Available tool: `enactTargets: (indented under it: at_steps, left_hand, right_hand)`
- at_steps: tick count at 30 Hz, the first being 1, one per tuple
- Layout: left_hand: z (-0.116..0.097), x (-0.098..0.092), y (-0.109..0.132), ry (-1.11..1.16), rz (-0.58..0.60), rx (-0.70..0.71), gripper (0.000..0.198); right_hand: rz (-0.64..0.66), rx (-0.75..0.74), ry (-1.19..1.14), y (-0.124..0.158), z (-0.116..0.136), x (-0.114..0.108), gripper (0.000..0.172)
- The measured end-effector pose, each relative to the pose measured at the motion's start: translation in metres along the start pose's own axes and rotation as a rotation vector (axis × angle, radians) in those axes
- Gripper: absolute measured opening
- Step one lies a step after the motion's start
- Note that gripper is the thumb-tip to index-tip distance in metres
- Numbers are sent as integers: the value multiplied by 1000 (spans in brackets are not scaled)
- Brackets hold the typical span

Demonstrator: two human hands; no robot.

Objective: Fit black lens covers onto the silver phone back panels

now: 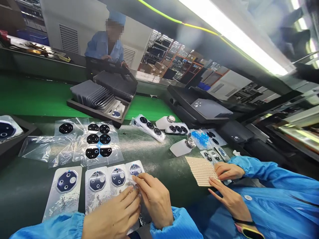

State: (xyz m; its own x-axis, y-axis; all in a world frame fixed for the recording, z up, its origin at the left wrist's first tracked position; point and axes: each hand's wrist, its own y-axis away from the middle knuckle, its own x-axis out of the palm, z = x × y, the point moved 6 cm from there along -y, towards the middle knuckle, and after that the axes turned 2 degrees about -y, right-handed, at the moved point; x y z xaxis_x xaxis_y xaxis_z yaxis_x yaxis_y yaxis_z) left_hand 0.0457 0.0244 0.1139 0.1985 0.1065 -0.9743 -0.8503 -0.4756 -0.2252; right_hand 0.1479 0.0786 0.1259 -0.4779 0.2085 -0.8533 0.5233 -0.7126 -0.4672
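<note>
Head view: far left of my fingers, a dark tray (15, 147) holds a silver panel (15, 124) with a dark blue plate. Nearer my left fingers lies one loose silver card (66, 196). Beyond it, clear plastic bags (58, 151) carry black octagonal plates (104, 138); whether those sit inside or on top, I cannot tell. Past the bags, a black box (86, 111) is packed with leaning grey sheets (88, 93), and a few silver pieces (118, 112) stand at its right end. A co-worker (106, 43) stands behind it.

Three cards in a row lie under and beside my hands. My left hand (116, 210) lies over them, its fingers bent and close together. My right hand (156, 196) reaches the rightmost card (130, 179), one fingertip at the lower edge of its blue plate (135, 169). Whether either hand pinches anything, I cannot tell.

Ahead and to the right of my fingers are two white bottles (179, 148) with metal caps, and past them a black case (181, 108) holding grey boards (211, 109). Rightmost, a neighbour's hands (229, 171) touch a tan dotted sheet (201, 170).
</note>
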Motion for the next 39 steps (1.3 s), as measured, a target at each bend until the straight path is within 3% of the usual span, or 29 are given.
enactTargets:
  at_steps: [4, 9, 18, 39]
  left_hand:
    - [-8, -6, 18, -49, 13, 7, 59]
    - [-2, -3, 33, -39, 14, -15, 62]
    - [0, 0, 35, 24, 0, -4, 50]
    - [3, 0, 36, 117, 22, -25, 49]
  right_hand:
    - [23, -75, -2, -9, 20, 12, 38]
    - [43, -116, 42, -11, 24, 19, 39]
    - [64, -116, 97, -3, 27, 23, 36]
    - [60, -76, 116, -2, 27, 23, 35]
